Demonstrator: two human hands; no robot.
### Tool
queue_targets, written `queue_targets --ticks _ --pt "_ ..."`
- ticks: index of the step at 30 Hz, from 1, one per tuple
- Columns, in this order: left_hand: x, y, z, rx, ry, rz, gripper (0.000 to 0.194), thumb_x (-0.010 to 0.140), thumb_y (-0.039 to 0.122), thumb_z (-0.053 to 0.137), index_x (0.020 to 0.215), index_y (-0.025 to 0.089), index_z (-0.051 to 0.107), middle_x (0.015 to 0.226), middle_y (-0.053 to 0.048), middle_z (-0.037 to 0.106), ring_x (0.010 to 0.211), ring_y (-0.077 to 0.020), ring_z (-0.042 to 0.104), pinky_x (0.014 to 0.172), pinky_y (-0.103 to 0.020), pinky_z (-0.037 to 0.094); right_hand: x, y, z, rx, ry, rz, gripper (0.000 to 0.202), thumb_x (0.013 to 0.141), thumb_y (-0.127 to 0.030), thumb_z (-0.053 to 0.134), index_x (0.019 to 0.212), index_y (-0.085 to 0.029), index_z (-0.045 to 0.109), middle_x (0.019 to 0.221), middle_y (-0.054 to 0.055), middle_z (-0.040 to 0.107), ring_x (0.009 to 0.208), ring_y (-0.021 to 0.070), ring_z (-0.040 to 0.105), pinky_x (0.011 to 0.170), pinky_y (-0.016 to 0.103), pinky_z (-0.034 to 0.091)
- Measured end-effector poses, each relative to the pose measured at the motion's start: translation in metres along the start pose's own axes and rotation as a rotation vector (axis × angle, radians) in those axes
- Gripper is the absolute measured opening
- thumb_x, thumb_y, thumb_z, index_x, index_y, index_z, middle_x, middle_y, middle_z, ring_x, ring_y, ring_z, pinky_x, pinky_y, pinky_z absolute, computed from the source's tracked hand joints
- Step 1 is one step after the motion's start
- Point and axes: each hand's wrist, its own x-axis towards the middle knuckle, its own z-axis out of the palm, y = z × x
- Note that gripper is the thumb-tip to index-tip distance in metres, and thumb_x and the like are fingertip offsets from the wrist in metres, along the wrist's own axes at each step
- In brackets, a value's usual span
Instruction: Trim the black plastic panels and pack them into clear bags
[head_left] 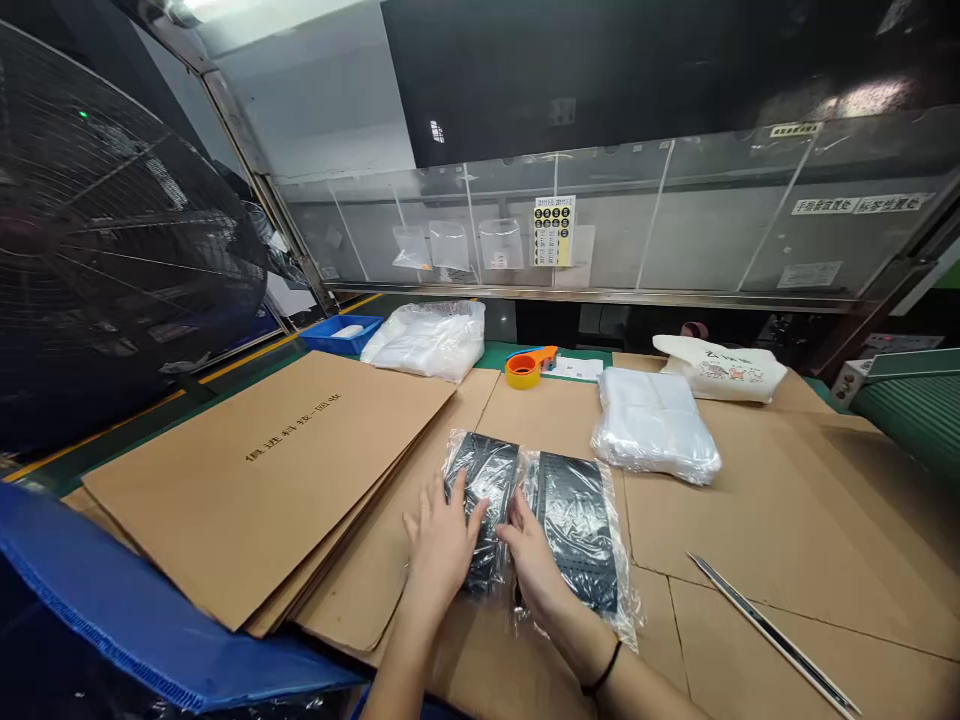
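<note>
Two clear plastic bags with flat black items inside lie side by side on the cardboard-covered table. My left hand (442, 535) rests on the left black package (491, 470), fingers spread over its film. Between the two packages, my right hand (536, 560) has its thumb and fingers close together at the inner edge, next to the right black package (577, 520); whether film is pinched there is hard to make out. A dark band circles the right wrist.
Cardboard sheets (262, 480) are stacked at left. Behind are a blue tray (341, 335), a white plastic bundle (427, 338), an orange tape dispenser (525, 368), clear bags (656, 425) and a printed cloth pouch (720, 370). A long thin strip (772, 632) lies at right.
</note>
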Motion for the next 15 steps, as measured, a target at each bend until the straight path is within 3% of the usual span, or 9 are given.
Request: queue_targets --ticks 3,7,10,15 --pt "0.008 -0.022 0.000 -0.252 -0.042 -0.094 0.061 0.093 0.049 0.040 0.138 0.009 0.044 0.144 -0.024 0.045 0.134 -0.0368 0.042 0.106 -0.055 0.036 0.000 -0.007 -0.001 -0.057 -0.043 0.031 0.090 0.073 -0.029 0.057 0.154 -0.014 0.022 0.155 0.004 0.020 0.145 0.0235 0.013 0.119 0.042 0.016" --pt "0.018 -0.044 -0.003 -0.738 -0.165 -0.130 0.060 0.087 0.057 0.047 0.126 0.012 0.056 0.126 -0.017 0.063 0.120 -0.0306 0.057 0.104 -0.042 0.041 0.003 -0.014 0.001 -0.121 -0.084 0.051 0.090 0.074 -0.031 0.061 0.153 -0.010 0.024 0.156 0.008 0.019 0.146 0.0243 0.010 0.119 0.042 0.010" --pt "0.022 -0.047 -0.004 -0.916 -0.209 -0.103 0.064 0.082 0.064 0.052 0.115 0.011 0.064 0.116 -0.014 0.069 0.111 -0.0302 0.062 0.100 -0.039 0.045 0.006 -0.014 0.003 -0.144 -0.091 0.047 0.094 0.074 -0.033 0.062 0.154 -0.007 0.020 0.157 0.010 0.014 0.146 0.0228 0.007 0.119 0.038 0.005" --pt "0.030 -0.037 -0.003 -0.970 -0.275 -0.098 0.072 0.077 0.069 0.053 0.113 0.008 0.066 0.107 -0.012 0.072 0.103 -0.0310 0.065 0.089 -0.038 0.051 0.005 -0.012 0.001 -0.150 -0.046 0.056 0.093 0.076 -0.034 0.059 0.156 -0.014 0.015 0.158 0.003 0.005 0.146 0.0207 0.000 0.120 0.038 0.002"
